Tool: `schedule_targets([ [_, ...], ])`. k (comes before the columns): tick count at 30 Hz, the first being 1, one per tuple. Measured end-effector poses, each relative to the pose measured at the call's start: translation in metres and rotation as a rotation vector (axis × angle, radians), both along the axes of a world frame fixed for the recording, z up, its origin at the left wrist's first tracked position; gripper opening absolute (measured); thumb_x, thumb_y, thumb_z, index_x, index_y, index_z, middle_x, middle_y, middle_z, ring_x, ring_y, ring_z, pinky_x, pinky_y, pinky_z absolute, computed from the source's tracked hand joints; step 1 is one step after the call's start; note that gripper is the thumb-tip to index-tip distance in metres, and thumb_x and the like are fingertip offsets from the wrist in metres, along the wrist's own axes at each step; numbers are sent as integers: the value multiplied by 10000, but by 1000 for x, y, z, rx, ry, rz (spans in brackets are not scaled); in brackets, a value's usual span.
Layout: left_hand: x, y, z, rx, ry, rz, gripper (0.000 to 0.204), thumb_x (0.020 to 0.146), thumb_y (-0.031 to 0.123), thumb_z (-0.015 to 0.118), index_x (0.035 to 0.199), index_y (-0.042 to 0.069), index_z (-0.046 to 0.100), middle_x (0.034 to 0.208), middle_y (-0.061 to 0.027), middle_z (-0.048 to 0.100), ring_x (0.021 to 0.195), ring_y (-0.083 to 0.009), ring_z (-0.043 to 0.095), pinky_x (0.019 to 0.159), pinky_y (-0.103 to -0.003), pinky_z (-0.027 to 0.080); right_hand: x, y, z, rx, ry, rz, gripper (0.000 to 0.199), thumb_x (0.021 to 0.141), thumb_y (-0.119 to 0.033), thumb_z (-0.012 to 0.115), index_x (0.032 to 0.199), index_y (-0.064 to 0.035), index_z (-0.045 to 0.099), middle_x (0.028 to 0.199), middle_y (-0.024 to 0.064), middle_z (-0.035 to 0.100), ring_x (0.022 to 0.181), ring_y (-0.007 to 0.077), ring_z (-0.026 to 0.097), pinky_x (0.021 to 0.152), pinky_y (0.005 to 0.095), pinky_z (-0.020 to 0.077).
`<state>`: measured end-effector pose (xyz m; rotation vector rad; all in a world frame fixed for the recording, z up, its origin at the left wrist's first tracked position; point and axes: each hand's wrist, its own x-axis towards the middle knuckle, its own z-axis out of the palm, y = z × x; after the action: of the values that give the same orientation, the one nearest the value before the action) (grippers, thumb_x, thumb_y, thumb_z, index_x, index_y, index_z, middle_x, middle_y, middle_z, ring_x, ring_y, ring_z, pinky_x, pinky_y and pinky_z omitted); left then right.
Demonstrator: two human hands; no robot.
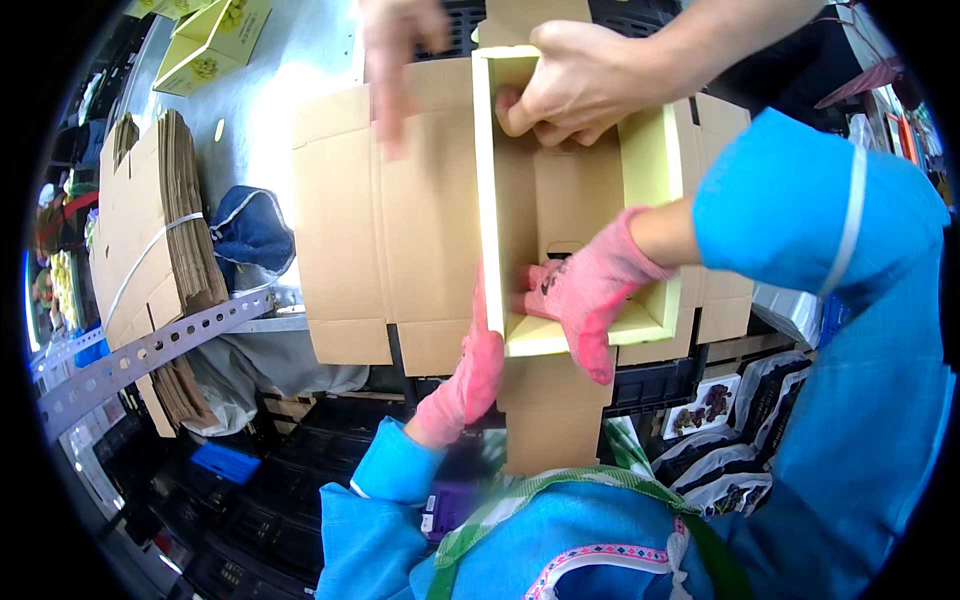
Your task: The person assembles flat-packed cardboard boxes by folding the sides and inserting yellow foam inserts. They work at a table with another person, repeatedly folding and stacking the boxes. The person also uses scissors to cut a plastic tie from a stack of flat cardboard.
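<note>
A pale yellow open-topped rectangular box (650, 150) stands on flat brown cardboard (340, 230), its inner floor and left inner side brown. My left hand (462, 385), in a pink glove, lies along the outside of the box's near left corner with fingers straight. Inside the near end reaches my right hand (585, 290), also pink-gloved. Its fingers stretch toward the left wall, while its thumb is spread over the near rim. A co-worker's bare hand (585, 85) grips the box's far end from above. Another bare hand (395, 60) is blurred over the cardboard's far edge.
A strapped stack of flattened cartons (150, 220) stands at left beside a dark blue cloth (255, 230). A perforated metal bar (150, 360) crosses there. Printed yellow cartons (215, 45) sit at the far left. Black crates (270, 500) and bagged grapes (730, 440) lie below.
</note>
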<state>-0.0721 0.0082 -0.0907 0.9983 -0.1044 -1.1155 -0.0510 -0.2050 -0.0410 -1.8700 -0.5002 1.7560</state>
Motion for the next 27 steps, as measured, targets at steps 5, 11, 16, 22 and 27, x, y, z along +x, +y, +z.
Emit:
schedule_targets([
  [5,4,-9,7,-38,-21,-42,696,970,552,308,1448,47,295,1421,-92,407,1319,-219,367,1102,-371,257,11,2,48,-81,-60,111,1010,673,-502,707,1471,-69,266,1485,179,285,1352,312,326,1064,410,317],
  [11,45,20,12,28,-428,251,787,950,630,200,1497,67,153,1538,-77,215,1424,-195,166,1171,-343,84,-71,-12,84,-47,-999,-691,771,883,-533,512,1434,-32,315,1342,164,472,1250,263,458,1062,387,345],
  [16,11,-57,-4,-118,-352,298,756,962,608,236,1511,104,113,1556,-55,179,1421,-196,177,1167,-346,111,-120,-27,-52,616,-806,-2128,621,989,-426,416,1457,-45,271,1477,110,343,1356,222,337,1120,337,272],
  [22,31,-58,23,17,-310,117,727,979,574,239,1511,97,108,1565,-60,152,1429,-199,158,1165,-340,118,-118,-22,-37,502,-896,-1905,529,988,-301,464,1439,-58,332,1453,71,364,1333,202,353,1104,311,279],
  [27,77,22,27,544,-1013,547,650,908,284,622,1421,26,316,1518,-133,232,1408,-231,198,1150,-360,190,-210,-82,-34,177,-1185,-2367,524,968,-279,512,1416,-58,351,1407,91,409,1306,202,378,1078,305,310],
])
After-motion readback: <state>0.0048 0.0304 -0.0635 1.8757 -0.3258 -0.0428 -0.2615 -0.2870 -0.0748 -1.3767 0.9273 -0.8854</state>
